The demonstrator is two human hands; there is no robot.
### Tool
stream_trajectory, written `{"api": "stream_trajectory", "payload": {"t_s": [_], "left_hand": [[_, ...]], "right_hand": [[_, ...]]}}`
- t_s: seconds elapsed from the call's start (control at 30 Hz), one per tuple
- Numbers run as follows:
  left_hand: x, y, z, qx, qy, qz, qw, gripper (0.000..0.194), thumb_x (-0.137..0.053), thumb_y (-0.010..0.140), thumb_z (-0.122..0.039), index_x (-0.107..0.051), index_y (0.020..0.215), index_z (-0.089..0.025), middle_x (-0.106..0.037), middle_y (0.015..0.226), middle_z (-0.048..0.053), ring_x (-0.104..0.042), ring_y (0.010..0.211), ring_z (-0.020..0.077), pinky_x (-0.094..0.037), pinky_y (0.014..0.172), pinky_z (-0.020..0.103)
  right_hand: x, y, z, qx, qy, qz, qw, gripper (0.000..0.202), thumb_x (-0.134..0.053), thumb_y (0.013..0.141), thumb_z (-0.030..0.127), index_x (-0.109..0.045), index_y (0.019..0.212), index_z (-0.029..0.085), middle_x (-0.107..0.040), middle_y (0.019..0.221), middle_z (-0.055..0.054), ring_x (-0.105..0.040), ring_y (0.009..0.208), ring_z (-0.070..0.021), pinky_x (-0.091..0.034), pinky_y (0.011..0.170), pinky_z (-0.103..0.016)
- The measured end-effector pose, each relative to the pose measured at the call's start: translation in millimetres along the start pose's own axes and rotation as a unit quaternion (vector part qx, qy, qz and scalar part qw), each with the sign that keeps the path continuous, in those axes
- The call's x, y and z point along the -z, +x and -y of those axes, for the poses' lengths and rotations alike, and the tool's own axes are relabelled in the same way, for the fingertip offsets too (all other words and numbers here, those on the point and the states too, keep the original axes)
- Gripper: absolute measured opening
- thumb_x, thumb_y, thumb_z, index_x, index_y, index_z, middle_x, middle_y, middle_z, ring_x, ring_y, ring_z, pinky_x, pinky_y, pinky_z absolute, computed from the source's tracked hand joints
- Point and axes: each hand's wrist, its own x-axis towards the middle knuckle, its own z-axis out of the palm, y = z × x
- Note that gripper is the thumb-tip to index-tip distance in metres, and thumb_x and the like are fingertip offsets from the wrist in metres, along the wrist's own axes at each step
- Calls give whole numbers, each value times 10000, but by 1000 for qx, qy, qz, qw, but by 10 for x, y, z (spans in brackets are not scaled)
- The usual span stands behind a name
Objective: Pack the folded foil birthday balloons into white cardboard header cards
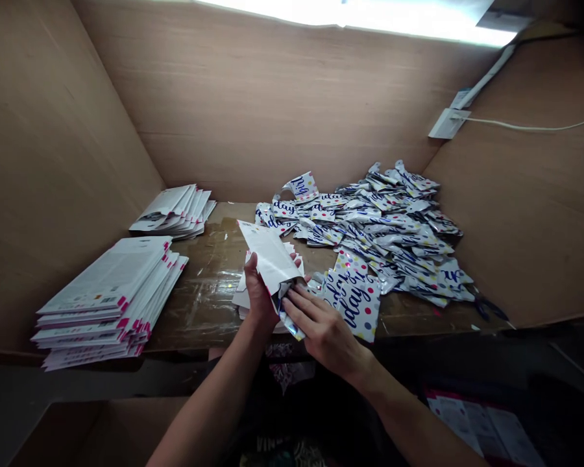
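Looks like a packing station in a workshop or small factory. Boxed in on three sides by plain cardboard panels (282, 110), lit from above by a bright white lamp (350, 13), and wired through a white electrical box (448, 123) at right. Furnished with a tape-covered desk (209, 285), carrying neat stacks of white printed envelopes (102, 272), a large heap of lettered polka-dot foil pieces (394, 227) and dark-handled scissors (479, 307).

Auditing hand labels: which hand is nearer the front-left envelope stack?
Left. The left hand holds a white envelope, to the right of the stack; the right hand is farther right, at that envelope's open end.
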Motion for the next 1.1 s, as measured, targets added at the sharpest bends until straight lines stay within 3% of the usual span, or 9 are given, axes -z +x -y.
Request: {"api": "stream_trajectory", "payload": {"t_s": [0.1, 0.2, 0.27, 0.4, 0.53, 0.63, 0.7, 0.9, 1.1], "left_hand": [[-13, -18, 72, -5, -5, 9, 1000, 763, -583, 903, -711, -661, 1366, -110, -775, 1180, 198, -741, 1122, 401, -613, 963, 603], [-25, -42, 167, 7, -10, 27, 1000, 711, -627, 886, -648, -657, 1371, -128, -773, 1193, 191, -738, 1140, 405, -607, 981, 590], [-7, -50, 157, 17, -20, 27, 999, 741, -623, 876, -677, -654, 1375, -129, -773, 1194, 193, -737, 1144, 411, -602, 988, 596], [74, -62, 10, 6, -57, -8, 998, 809, -597, 858, -762, -669, 1348, -122, -782, 1156, 203, -738, 1124, 434, -596, 980, 630], [107, -116, 9, -4, -83, -36, 996, 790, -612, 869, -740, -649, 1374, -134, -780, 1175, 186, -752, 1091, 405, -593, 985, 632], [102, -148, 43, 4, -92, -52, 994, 761, -574, 904, -716, -650, 1371, -120, -782, 1158, 182, -761, 1066, 376, -590, 998, 616], [118, -148, -12, 1, -100, -56, 993, 756, -548, 918, -721, -666, 1347, -109, -787, 1116, 188, -765, 1045, 367, -589, 1002, 609], [220, -132, -268, -57, -119, -65, 989, 721, -538, 938, -705, -651, 1374, -142, -785, 1114, 161, -763, 1051, 349, -570, 1029, 628], [316, -179, -225, 4, -124, -49, 991, 797, -531, 920, -729, -631, 1403, -103, -772, 1185, 197, -735, 1136, 391, -550, 1046, 645]], "right_hand": [[-107, 65, -13, -63, 10, -3, 998, 651, -414, 871, -71, -581, 1478, 96, -664, 1440, -184, -596, 1390, -309, -544, 1147, -482], [-188, 158, 30, -160, 19, -18, 987, 536, -451, 887, -24, -645, 1367, 114, -738, 1195, -184, -699, 1162, -336, -619, 1004, -513], [-203, 168, 113, -156, 40, -30, 987, 477, -503, 918, 33, -630, 1371, 113, -716, 1202, -202, -678, 1180, -360, -612, 1005, -544], [-173, 42, 335, -109, 77, -89, 987, 557, -590, 1007, 191, -474, 1550, 142, -623, 1421, -215, -555, 1387, -366, -524, 1144, -569], [-153, 76, 345, -81, 89, 22, 992, 562, -495, 1085, 303, -409, 1605, 106, -552, 1546, -226, -470, 1481, -375, -450, 1212, -600], [-131, 269, 244, -111, 125, 77, 983, 492, -380, 1128, 316, -461, 1579, 138, -612, 1497, -186, -566, 1397, -325, -487, 1186, -558], [-111, 356, 249, -124, 123, 94, 980, 512, -381, 1133, 364, -460, 1584, 135, -616, 1495, -185, -574, 1391, -322, -494, 1183, -551], [-228, 343, 516, -86, 15, 147, 985, 809, -534, 1067, 525, -291, 1667, 40, -356, 1694, -259, -264, 1605, -417, -365, 1267, -631], [-285, 569, 460, -109, 25, 202, 973, 723, -491, 1084, 527, -357, 1646, 92, -415, 1669, -228, -353, 1567, -386, -357, 1263, -614]]}}
